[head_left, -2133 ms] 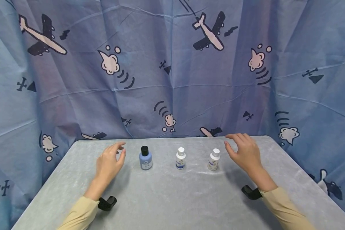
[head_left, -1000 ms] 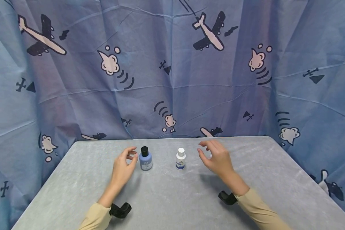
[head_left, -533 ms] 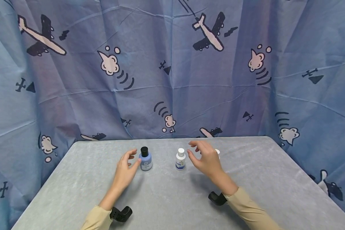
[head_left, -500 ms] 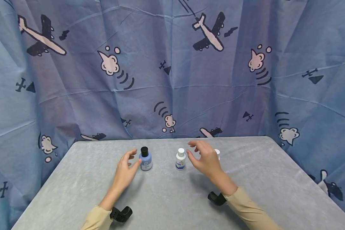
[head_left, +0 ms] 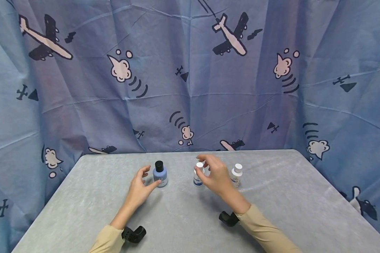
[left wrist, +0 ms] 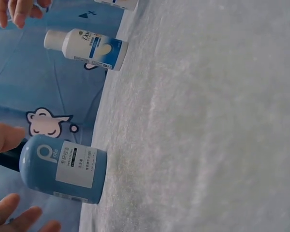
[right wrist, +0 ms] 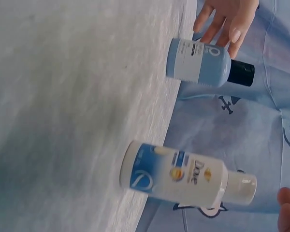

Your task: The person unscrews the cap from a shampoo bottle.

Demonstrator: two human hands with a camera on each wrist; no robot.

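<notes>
A blue bottle with a black cap (head_left: pixel 160 172) stands upright at the left. My left hand (head_left: pixel 138 189) is beside it, fingers spread, the thumb overlapping its front in the head view. The left wrist view has the thumb (left wrist: pixel 5 137) near the black cap, with fingers on the bottle's other side. In the middle stands a white Dove bottle (right wrist: pixel 183 174) with a blue lower label. Over and beside it is my right hand (head_left: pixel 217 177), loosely curved, its thumb crossing in front of the bottle; the right wrist view shows a gap between fingertips (right wrist: pixel 287 208) and cap.
Another white bottle (head_left: pixel 237 174) stands to the right, partly behind the right hand. All stand on a table with a grey cloth (head_left: pixel 177 221). A blue curtain (head_left: pixel 164 77) printed with planes hangs behind the table's far edge. Each wrist carries a black camera mount (head_left: pixel 134 234).
My right hand has moved left, from beside the right white bottle, past it, to the middle one. My left hand has moved right to the blue bottle. The bottles have stayed in place.
</notes>
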